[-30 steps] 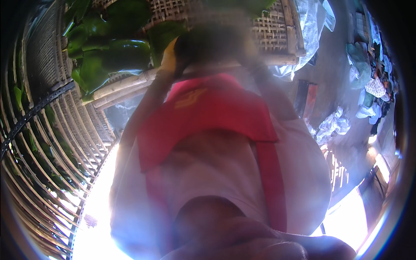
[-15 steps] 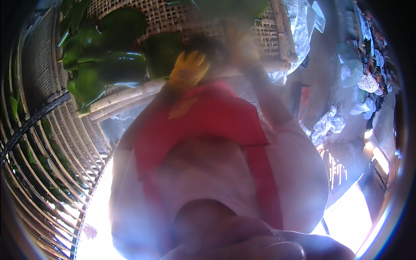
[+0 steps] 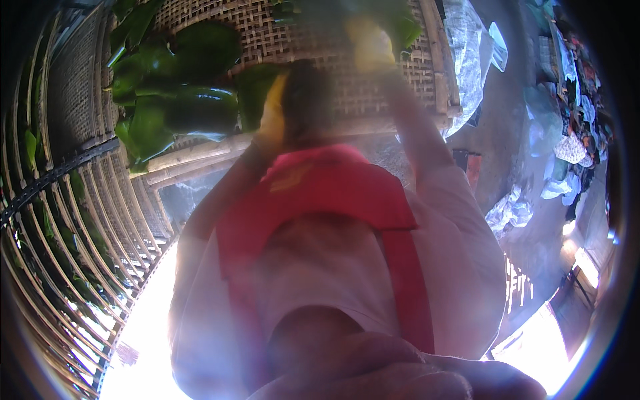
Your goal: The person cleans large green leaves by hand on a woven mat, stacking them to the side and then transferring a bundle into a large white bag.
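My left hand [image 3: 272,115], in a yellow glove, is at the near edge of a woven bamboo tray [image 3: 347,93]. It appears edge-on beside a dark blurred mass [image 3: 308,97]; whether it grips that mass is unclear. Farther out to the right, my right hand [image 3: 371,48], also gloved in yellow, reaches over the weave. Motion smears its fingers, and a blurred green leaf [image 3: 405,32] lies close by it. Glossy broad green leaves [image 3: 200,107] overlap on the tray's left side, some hanging over its bamboo rim.
Slatted bamboo racks [image 3: 107,220] holding more leaves stand at the left. Pale plastic sheeting [image 3: 467,60] hangs beside the tray's right edge. Crumpled plastic bags [image 3: 512,212] lie on the floor [image 3: 493,133] at the right, with a cluttered pile [image 3: 577,133] beyond.
My right hand has moved farther away over the tray, toward the leaf at the top. My left hand has turned from spread fingers to an edge-on pose and shifted slightly left.
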Motion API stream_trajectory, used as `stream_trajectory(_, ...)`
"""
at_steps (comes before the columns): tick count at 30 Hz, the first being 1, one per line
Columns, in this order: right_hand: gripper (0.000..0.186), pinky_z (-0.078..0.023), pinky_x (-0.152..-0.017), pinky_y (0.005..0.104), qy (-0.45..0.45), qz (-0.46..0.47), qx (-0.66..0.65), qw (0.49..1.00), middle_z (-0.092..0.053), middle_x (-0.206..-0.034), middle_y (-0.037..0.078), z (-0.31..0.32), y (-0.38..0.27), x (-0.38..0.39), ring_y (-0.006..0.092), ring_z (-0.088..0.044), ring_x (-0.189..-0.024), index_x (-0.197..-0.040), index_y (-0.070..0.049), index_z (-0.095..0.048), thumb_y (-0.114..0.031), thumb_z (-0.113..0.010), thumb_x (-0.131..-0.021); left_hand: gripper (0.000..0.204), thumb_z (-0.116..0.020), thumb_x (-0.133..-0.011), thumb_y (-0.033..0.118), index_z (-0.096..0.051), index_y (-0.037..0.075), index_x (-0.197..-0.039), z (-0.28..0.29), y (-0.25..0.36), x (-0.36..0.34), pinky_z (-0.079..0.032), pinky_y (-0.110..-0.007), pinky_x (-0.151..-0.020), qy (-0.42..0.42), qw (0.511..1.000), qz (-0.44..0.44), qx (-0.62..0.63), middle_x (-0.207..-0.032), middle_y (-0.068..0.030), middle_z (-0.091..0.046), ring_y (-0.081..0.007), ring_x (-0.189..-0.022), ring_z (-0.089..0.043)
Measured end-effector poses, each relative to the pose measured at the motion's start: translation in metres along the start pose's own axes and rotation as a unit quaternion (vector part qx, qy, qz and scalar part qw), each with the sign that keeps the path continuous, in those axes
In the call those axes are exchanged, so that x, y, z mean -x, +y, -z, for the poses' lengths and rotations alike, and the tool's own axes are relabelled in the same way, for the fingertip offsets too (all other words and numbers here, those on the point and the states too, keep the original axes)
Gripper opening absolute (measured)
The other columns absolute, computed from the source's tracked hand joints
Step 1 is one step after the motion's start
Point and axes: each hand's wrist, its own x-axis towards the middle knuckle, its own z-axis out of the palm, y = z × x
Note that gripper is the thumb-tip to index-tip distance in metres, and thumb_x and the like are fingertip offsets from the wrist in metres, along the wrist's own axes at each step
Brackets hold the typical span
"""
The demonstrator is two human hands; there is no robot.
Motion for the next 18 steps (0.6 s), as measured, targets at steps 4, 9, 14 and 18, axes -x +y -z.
stream_trajectory(4, 0.043, -0.052, -0.079, 0.0387, 0.11, 0.201, -0.014, 0.973, -0.056, -0.115, 0.02, 0.002, -0.049, 0.04, 0.0351, -0.056, -0.103, -0.115, -0.007, -0.055, -0.01, -0.056, -0.072, 0.044, -0.053, -0.087, 0.008, -0.044, -0.002, -0.129, 0.006, -0.034, -0.028, -0.038, -0.035, -0.102, 0.016, 0.883, 0.072, 0.463, -0.127, -0.0161, -0.052, -0.0279, -0.117, -0.05)
stream_trajectory(9, 0.051, -0.045, -0.093, 0.04, 0.057, 0.124, -0.178, 0.975, -0.052, -0.122, 0.019, 0.007, -0.078, 0.079, 0.0363, -0.05, -0.112, -0.126, -0.004, -0.048, -0.005, -0.053, -0.075, 0.041, -0.054, -0.081, 0.004, -0.052, 0.001, -0.121, 0.03, -0.067, -0.022, -0.042, -0.035, -0.099, -0.052, 0.969, 0.079, 0.228, -0.121, -0.0146, -0.056, -0.0257, -0.114, -0.053)
stream_trajectory(14, 0.043, -0.04, -0.099, 0.0349, 0.064, 0.008, -0.694, 0.717, -0.053, -0.122, 0.013, 0.009, -0.067, 0.064, 0.0214, -0.05, -0.114, -0.127, -0.002, -0.046, -0.007, -0.052, -0.085, 0.045, -0.054, -0.073, -0.004, -0.055, 0.001, -0.119, 0.073, -0.004, -0.021, -0.046, -0.034, -0.095, -0.131, 0.926, -0.227, -0.271, -0.115, -0.0145, -0.06, -0.024, -0.11, -0.056)
stream_trajectory(18, 0.031, -0.044, -0.094, 0.0355, -0.007, -0.076, -0.813, 0.577, -0.061, -0.11, 0.011, 0.012, -0.079, 0.032, 0.0204, -0.054, -0.109, -0.116, -0.001, -0.057, -0.015, -0.053, -0.089, 0.043, -0.054, -0.076, -0.002, -0.055, 0.001, -0.119, 0.086, -0.014, -0.033, -0.048, -0.033, -0.092, -0.097, 0.935, 0.084, 0.33, -0.107, -0.0105, -0.064, -0.0218, -0.104, -0.059)
